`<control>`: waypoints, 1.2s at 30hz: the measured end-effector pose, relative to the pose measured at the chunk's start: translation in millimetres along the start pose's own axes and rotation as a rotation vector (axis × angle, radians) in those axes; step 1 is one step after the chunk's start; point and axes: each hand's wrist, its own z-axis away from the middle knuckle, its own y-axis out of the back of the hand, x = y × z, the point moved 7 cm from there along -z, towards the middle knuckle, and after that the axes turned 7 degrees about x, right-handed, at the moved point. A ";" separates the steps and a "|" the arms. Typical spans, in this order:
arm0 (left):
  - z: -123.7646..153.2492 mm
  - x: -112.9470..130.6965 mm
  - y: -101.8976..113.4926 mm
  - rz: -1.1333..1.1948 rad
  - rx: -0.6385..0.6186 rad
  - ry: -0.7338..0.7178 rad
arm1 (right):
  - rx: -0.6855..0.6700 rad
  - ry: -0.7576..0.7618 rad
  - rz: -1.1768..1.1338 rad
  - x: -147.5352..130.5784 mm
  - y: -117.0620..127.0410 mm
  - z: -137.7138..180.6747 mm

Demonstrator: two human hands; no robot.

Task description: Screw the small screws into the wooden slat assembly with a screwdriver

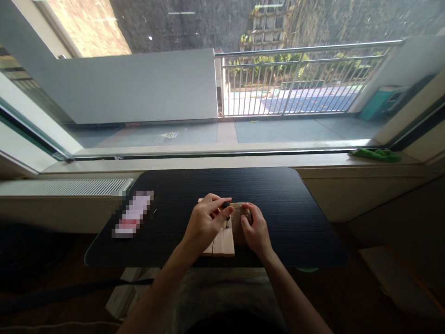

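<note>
Light wooden strips [218, 245] lie side by side on a dark table, under my left hand [207, 219]. Thumb and fingers of this hand are pinched on a small black knob-like piece [225, 204]. Just below it, a small metal post [227, 223] stands on the wood; its exact kind is too small to tell. Directly right of the strips is a brown, speckled, rough-looking block [238, 221]. My right hand [256, 228] curls its thumb and fingers against the block's right side, with something dark partly showing between them.
The black table [292, 208] has rounded corners and stands against a windowsill [194, 162]. A blurred pinkish-white item [135, 213] lies at its left. Green cloth [375, 155] rests on the sill at right. A white radiator [76, 187] is at left.
</note>
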 end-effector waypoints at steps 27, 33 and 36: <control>8.7 -12.9 2.7 -0.046 0.014 0.041 | -0.014 -0.004 0.015 1.3 -0.2 -0.2; 8.3 -10.3 -1.6 0.065 -0.055 0.071 | -0.004 0.006 0.013 2.5 -0.6 0.0; 8.7 -10.2 -2.7 0.135 -0.070 0.131 | 0.000 0.001 0.014 2.9 -0.5 -0.2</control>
